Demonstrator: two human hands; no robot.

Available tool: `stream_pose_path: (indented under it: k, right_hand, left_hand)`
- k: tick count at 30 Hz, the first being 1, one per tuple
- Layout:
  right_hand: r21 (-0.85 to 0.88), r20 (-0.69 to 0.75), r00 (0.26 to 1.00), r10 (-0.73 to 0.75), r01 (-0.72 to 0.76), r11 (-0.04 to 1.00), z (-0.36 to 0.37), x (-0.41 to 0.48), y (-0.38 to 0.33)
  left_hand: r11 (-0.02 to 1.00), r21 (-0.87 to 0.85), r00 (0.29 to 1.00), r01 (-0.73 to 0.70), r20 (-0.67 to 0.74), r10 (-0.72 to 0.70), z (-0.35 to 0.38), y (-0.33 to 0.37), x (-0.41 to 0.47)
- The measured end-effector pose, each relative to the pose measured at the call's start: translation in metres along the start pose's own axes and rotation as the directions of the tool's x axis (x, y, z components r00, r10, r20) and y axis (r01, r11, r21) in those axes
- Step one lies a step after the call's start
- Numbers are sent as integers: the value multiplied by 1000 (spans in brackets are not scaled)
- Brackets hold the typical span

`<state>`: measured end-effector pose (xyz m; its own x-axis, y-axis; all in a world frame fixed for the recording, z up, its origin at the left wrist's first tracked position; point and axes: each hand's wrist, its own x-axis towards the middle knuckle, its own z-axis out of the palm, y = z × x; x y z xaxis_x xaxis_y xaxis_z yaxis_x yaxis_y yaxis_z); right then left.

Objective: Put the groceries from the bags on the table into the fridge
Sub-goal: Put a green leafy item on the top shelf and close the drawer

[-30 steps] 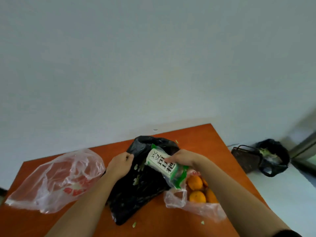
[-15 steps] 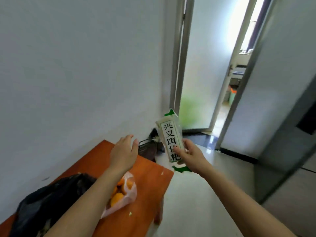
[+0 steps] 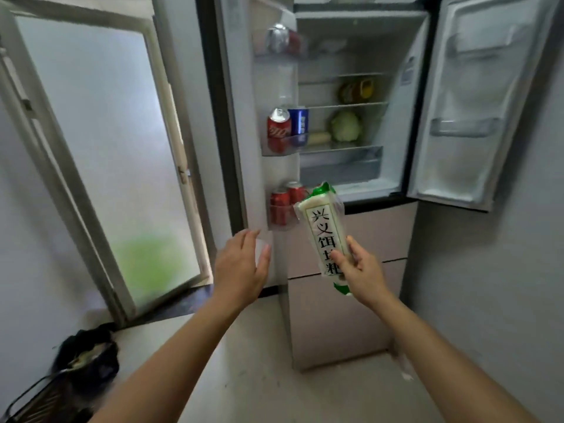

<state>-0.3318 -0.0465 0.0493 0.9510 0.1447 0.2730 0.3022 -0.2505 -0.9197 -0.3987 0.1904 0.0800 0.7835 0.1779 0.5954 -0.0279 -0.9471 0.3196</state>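
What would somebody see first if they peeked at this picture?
First, the white packet with big black writing and green ends, held up by the right hand in the middle. Behind it the fridge stands with both doors open, red cans lined up in the left door's shelves and a green cabbage on a shelf inside.

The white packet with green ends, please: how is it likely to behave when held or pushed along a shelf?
Probably fairly stiff: the packet stands straight above the right hand, which grips only its lower end, without sagging. Its glossy plastic wrap may be slippery. Its flat faces suggest it would slide, not roll.
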Motion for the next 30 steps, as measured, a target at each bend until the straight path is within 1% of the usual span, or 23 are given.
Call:
stream_pose_path:
  k: [3,5,8,11,17,21,25,27,30]
  right_hand:
    - [3,-73,997,9,-9,1000,-77,29,17]
    - [24,-111,994,-4,7,1000,-113,50,21]
    - [91,-128,990,-54,66,994,-153,85,22]
    - [150,-147,985,-90,112,982,-180,123,27]
    - [224,-192,976,-100,143,964,-204,220,48]
    - [197,-207,969,-132,174,965,-212,309,51]
    - [257,-197,972,-128,177,950,-216,411,37]
    - [302,-191,975,-116,171,938,-219,460,27]
    - [302,-194,971,-139,194,933,-224,527,8]
  left_hand:
    - [998,-5,997,-62,43,62,40,69,39]
    - [994,-2,993,-112,35,112,56,103,64]
    - [983,35,984,-180,12,179,74,139,104]
    - [972,63,974,-225,-12,226,94,160,143]
    - [971,70,970,-231,-68,235,155,176,228]
    - [970,79,967,-232,-88,238,208,181,298]
    - [984,66,982,-168,-72,173,251,183,376]
    - [984,88,986,-152,-58,158,266,184,415]
    - [979,144,988,-143,-45,151,281,185,475]
